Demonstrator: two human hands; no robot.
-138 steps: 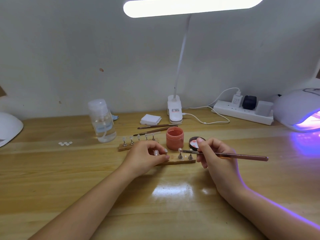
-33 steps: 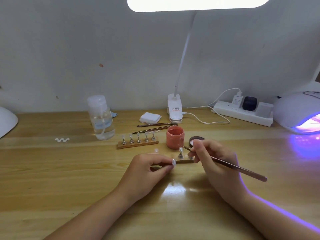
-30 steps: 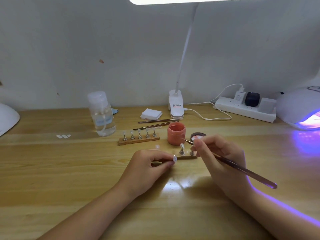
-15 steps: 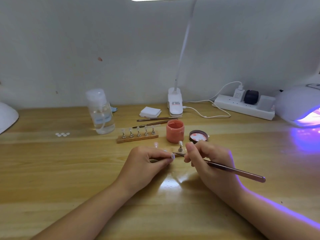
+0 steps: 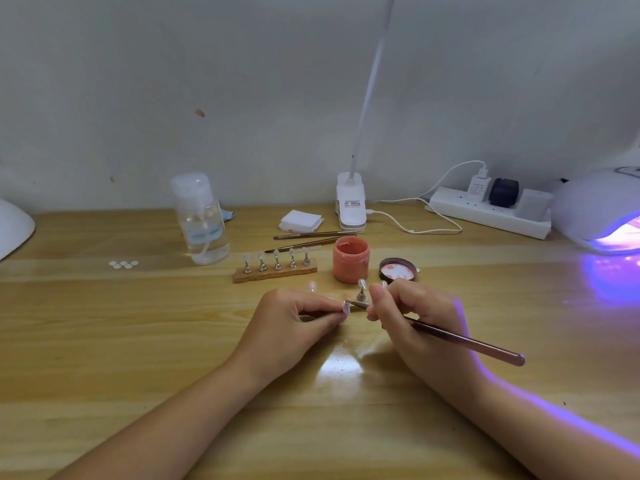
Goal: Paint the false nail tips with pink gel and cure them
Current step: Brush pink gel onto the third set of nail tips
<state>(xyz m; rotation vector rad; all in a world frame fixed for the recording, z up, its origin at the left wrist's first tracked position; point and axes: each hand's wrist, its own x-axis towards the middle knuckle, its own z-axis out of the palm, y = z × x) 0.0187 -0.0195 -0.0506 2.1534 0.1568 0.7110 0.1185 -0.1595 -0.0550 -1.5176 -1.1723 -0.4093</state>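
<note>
Head view, right hand (image 5: 412, 317) gripping brush (image 5: 450, 336), bristles pointing left at nail tip (image 5: 345, 308) pinched by left hand (image 5: 294, 323)

Left arm: bare forearm reaches in from the lower left, wrist low over the table.
Left hand (image 5: 294, 322): fingers curled, thumb and forefinger pinching a nail tip (image 5: 346, 308) at their ends.
Right arm: bare forearm comes in from the lower right, lit violet along its outer edge.
Right hand (image 5: 415, 317): fingers curled round a brush (image 5: 450, 337), its head touching the tip.
</note>
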